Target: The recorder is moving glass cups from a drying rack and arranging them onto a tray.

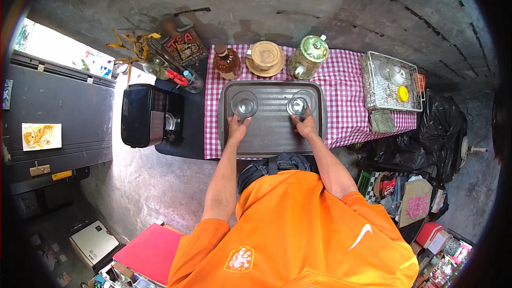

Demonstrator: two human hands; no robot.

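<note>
A dark rectangular serving tray (272, 138) lies on a pink-and-white checked cloth. Near its left end stands a clear glass cup on a clear saucer (244, 106), with the fingers of my left hand (239, 128) around its near rim. A similar glass cup on a saucer (298, 105) is at the tray's right side, and my right hand (306, 126) grips its near edge. Behind the tray are an amber glass bottle (227, 64), a cup with a lid on a wooden saucer (265, 58) and a green patterned lidded jug (308, 56).
A white wire basket (394, 100) holding glassware and a yellow lid stands at the right, a folded green cloth (382, 122) before it. Left are a black appliance (140, 116) and a glass jar with red-handled scissors (195, 84). A grey wall (256, 4) rises behind.
</note>
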